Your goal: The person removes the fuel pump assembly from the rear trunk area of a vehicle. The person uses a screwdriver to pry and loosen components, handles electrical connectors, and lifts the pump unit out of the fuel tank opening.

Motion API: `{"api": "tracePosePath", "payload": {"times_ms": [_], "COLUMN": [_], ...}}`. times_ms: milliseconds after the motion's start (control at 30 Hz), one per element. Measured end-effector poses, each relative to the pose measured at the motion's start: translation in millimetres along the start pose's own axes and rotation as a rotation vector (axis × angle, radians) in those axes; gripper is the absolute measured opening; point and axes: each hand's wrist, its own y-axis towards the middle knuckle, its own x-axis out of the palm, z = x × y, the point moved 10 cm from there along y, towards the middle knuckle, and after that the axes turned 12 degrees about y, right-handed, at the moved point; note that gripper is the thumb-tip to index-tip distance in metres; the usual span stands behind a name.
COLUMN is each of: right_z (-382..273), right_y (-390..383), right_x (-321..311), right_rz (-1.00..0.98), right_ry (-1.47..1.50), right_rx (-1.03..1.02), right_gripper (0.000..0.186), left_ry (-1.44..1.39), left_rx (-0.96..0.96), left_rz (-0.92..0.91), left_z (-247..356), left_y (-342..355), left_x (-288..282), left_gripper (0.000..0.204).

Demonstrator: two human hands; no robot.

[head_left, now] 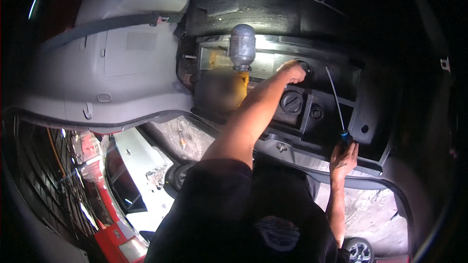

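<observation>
My left hand (292, 72) is closed at a dark round fitting (307, 68) in the back part of a black storage tray (370, 117) in a car's rear floor; what its fingers hold, if anything, is hidden. My right hand (343, 156) grips a screwdriver with a blue-and-black handle (345, 135) and a long thin shaft (334, 97), slanting up toward the back of the tray. Between my hands sit a dark round slotted cap (291, 101) and a smaller round fitting (316, 112). A grey rounded cylinder (242, 48) stands left of my left hand, above a yellow object (242, 87), partly blurred.
Grey side trim (131, 83) with a seat belt (107, 21) lines the left. Dark carpet (263, 5) lies beyond the tray. The rear sill (302, 160) runs below it. Outside are a white car (126, 156), red bodywork (117, 234) and a wheel (360, 251).
</observation>
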Motion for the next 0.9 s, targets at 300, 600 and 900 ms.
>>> {"api": "tracePosePath", "payload": {"times_ms": [300, 600, 900], "right_z": [-4, 8, 1], "right_y": [0, -3, -4], "right_x": [-4, 1, 0], "right_rz": [0.029, 0.026, 0.058], "right_ry": [-0.021, -0.094, -0.079], "right_rx": [0.007, 0.015, 0.031], "right_gripper": [0.035, 0.045, 0.039], "left_ry": [0.176, 0.036, 0.104], "left_rx": [0.093, 0.208, 0.241], "left_rz": [0.055, -0.009, -0.008], "left_z": [26, 24, 25], "left_y": [2, -10, -17], "left_x": [-8, -10, -13], "left_gripper": [0.015, 0.030, 0.031]}}
